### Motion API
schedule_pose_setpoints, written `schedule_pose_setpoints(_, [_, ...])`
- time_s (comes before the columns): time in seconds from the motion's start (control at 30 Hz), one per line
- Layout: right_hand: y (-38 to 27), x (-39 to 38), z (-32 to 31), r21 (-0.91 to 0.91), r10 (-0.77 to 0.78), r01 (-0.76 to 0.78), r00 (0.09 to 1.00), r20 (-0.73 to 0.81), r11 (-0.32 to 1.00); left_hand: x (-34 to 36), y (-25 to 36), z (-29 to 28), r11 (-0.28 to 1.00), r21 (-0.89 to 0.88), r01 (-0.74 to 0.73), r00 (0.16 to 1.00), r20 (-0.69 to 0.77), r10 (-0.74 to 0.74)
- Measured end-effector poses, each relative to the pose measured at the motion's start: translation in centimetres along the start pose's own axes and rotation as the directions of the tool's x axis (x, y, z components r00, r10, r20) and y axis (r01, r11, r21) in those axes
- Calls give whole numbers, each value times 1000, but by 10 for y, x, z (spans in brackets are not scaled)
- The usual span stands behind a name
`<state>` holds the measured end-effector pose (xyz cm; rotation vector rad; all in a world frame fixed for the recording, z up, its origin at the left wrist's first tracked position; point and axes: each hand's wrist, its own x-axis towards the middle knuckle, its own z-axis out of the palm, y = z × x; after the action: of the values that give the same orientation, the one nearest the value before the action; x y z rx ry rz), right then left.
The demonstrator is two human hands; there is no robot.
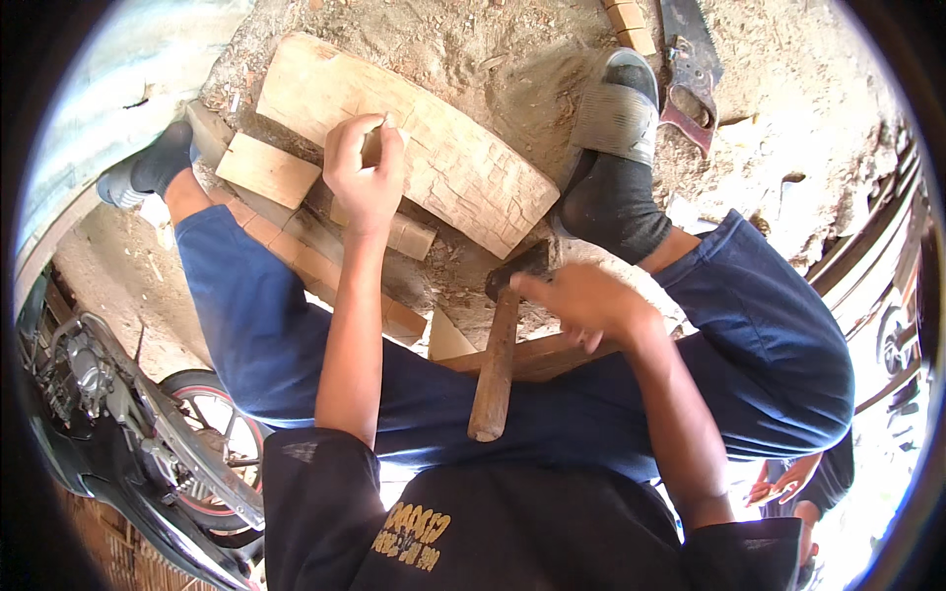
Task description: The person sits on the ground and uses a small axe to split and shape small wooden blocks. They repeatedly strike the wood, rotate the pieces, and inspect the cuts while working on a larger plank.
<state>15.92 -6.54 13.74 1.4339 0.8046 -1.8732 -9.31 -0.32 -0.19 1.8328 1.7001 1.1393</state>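
Note:
My left hand [365,177] is closed in a pinch above a thick, pale timber block [424,128]. Whatever lies between its fingertips is too small or hidden to name. A hammer [495,369] with a dark head and a round wooden handle leans near my lap, its handle end toward me. Beside the hammer's head, my right hand [596,303] is slightly blurred, its fingers apart and not wrapped round the handle. One fingertip overlaps the top of the handle; whether it touches I cannot tell. Rough chisel-like marks cover the block's right end.
Smaller wood blocks [268,169] lie left of the timber. A handsaw [690,79] rests on the dirt beyond my sandalled right foot [621,118]. A motorcycle [148,424] stands at lower left. Another person's hands [783,483] show at lower right.

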Motion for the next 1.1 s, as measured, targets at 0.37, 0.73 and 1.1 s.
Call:
schedule_pose_setpoints(0.37, [26,82,91,950,-178,77,984,-22,304,29,48,-25,926,-355,-127,971,-236,43])
schedule_pose_setpoints(0.73, [40,88,100,931,-110,-60,988,106,361,48,74,-6,915,-299,-272,903,-409,134])
schedule_pose_setpoints(1.1, [33,66,84,702,-102,115,993,-59,703,29,74,-18,881,-473,-22,918,-360,-170])
